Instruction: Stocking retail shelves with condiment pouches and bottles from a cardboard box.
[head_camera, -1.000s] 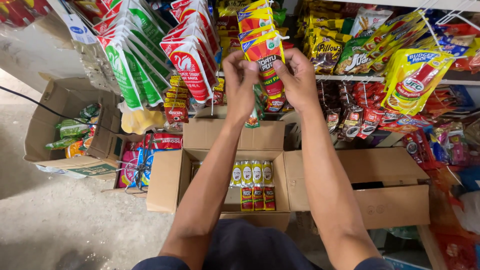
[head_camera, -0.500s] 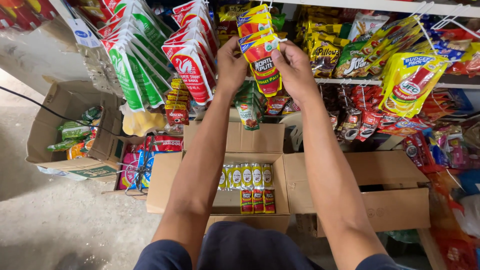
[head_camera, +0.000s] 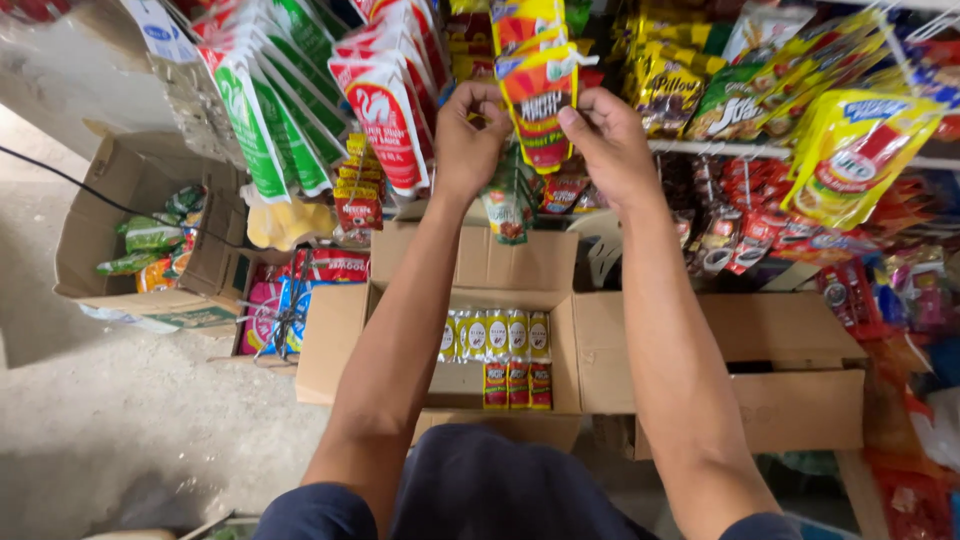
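Both my hands are raised to a hanging strip of red and yellow sachets in front of a shop rack. My left hand pinches the strip's left edge, and my right hand grips its right edge with thumb and fingers. Directly below my arms stands an open cardboard box holding rows of small yellow and red sachets. Hanging to the left of the strip are red and white pouches.
Green and white pouches hang at the left. A yellow pouch and other snack packs hang at the right. Another open carton with green packets sits on the concrete floor at left. A closed carton stands at right.
My hands have stayed on the hanging sachet strip, shifting slightly upward along it; the view has moved a little closer to the rack.
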